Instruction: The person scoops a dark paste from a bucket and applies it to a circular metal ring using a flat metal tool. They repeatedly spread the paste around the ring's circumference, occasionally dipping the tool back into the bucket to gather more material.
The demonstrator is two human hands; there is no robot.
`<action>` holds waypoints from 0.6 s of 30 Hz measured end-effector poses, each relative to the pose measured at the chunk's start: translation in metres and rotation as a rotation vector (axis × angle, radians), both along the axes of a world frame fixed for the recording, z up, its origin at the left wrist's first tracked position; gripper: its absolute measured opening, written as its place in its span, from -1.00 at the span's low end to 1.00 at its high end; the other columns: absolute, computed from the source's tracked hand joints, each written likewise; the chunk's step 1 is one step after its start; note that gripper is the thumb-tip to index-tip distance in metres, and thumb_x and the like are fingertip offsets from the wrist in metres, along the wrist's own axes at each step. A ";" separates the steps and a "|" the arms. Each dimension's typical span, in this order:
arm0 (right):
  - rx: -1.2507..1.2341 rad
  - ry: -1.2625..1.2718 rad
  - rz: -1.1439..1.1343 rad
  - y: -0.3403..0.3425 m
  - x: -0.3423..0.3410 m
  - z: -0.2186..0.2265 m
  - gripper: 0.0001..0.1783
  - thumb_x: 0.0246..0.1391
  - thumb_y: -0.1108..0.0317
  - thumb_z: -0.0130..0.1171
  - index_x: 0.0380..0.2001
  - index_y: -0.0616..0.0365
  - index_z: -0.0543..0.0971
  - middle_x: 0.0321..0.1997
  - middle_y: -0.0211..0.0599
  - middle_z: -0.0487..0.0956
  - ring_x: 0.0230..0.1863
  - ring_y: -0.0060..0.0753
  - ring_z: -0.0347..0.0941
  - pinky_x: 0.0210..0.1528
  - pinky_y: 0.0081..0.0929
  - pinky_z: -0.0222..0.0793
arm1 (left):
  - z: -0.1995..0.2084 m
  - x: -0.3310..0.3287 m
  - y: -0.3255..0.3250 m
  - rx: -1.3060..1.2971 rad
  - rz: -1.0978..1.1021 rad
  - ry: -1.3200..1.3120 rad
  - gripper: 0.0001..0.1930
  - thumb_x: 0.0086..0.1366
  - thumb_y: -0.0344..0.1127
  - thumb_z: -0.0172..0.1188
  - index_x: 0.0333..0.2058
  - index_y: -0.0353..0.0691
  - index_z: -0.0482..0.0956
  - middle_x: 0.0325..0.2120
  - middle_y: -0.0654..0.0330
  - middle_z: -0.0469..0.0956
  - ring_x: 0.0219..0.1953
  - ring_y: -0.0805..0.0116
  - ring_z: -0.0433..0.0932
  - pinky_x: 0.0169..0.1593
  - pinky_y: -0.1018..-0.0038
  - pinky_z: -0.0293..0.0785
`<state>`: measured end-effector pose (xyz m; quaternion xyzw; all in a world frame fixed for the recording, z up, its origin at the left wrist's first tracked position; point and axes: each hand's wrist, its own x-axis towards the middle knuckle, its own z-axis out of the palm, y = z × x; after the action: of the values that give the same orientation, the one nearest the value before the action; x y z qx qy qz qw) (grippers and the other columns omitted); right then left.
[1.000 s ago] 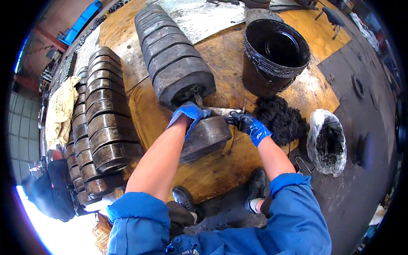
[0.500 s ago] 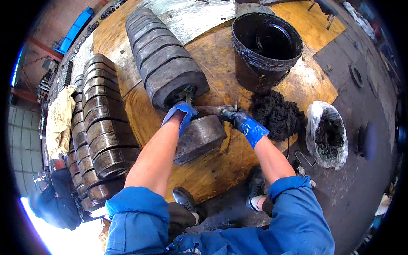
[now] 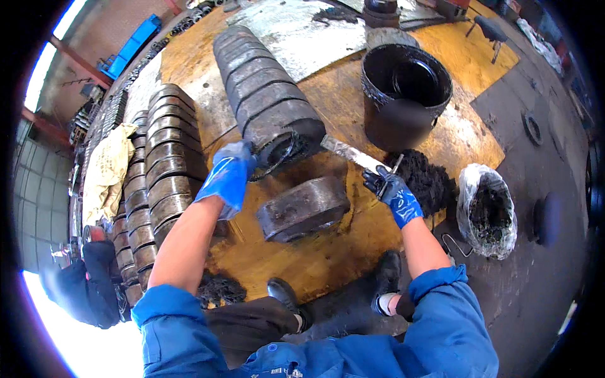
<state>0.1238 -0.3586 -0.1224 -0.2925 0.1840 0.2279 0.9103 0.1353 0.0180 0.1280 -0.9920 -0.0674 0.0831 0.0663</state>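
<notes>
Two hands in blue gloves above a brown floor board [image 3: 265, 277], the hollow end of a row of dark blocks lying just beyond them. The left hand [image 3: 230, 173] is at the left edge of the row of dark blocks [image 3: 268, 94], beside its open near end. The back of the glove hides its fingers, so whether they are spread, closed or gripping the rim cannot be told. The right hand [image 3: 391, 190], its fingertips coated black, is clamped on a flat scraper bar [image 3: 350, 153]. The bar slants from this hand away and to the left; its smeared far tip lies near the open end of the row, on the right of it. A thin rod [image 3: 398, 162] stands up just beside the right hand.

Between the hands, and nearer the body, a single loose block [image 3: 304, 208] rests on the board, apart from both. Beyond the right hand stands a black-coated bucket [image 3: 403, 94]; just to the right of that hand lies a heap of black stringy material [image 3: 425, 183], and farther right a clear plastic bag [image 3: 463, 198] with dark contents. To the left of the left hand runs a second row of blocks [image 3: 173, 148], shinier and browner, with a cream cloth [image 3: 108, 170] farther left. Nearer the body than the left hand, beside the forearm, is a smaller black clump [image 3: 220, 290].
</notes>
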 end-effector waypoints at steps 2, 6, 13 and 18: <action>0.079 -0.048 -0.067 0.001 0.000 0.028 -0.62 0.16 0.31 0.21 0.02 0.17 0.46 -0.01 0.01 0.59 -0.08 -0.05 0.60 -0.11 -0.12 0.60 | 0.033 -0.022 0.026 -0.313 0.016 -0.128 -0.64 0.16 -0.12 0.25 -0.17 -0.26 0.62 -0.30 -0.06 0.63 -0.22 0.13 0.62 -0.12 0.27 0.51; 0.337 -0.116 -0.154 0.019 0.011 0.104 -0.79 0.24 0.24 0.11 -0.09 -0.01 0.52 0.06 -0.06 0.56 0.08 0.05 0.50 0.09 0.17 0.43 | 0.054 -0.062 0.076 -1.251 0.145 -0.423 -0.71 0.25 -0.15 0.26 -0.27 -0.30 0.64 -0.42 0.16 0.66 -0.42 0.40 0.56 -0.31 0.47 0.45; 0.438 -0.537 0.177 0.056 -0.029 0.276 -0.61 0.26 0.00 0.02 -0.10 0.05 0.59 -0.05 -0.14 0.63 -0.09 -0.01 0.58 -0.05 0.04 0.52 | 0.060 -0.113 0.076 -2.303 0.362 -0.765 -0.76 0.37 -0.23 0.13 -0.07 -0.18 0.51 -0.06 0.03 0.58 -0.19 0.18 0.62 -0.25 0.28 0.64; 0.320 -0.628 0.227 0.089 -0.083 0.364 -0.58 0.26 0.05 0.03 0.03 0.08 0.52 -0.12 -0.07 0.63 -0.02 0.06 0.55 -0.02 0.13 0.51 | 0.060 -0.112 0.074 -2.749 0.173 -0.810 -0.73 0.35 -0.25 0.13 -0.04 -0.22 0.48 -0.11 0.09 0.59 -0.22 0.21 0.62 -0.26 0.23 0.66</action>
<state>0.0409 -0.2694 0.2417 -0.2207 -0.1759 0.2523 0.9256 0.0231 0.0917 0.1876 -0.2159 -0.0081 -0.1983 -0.9560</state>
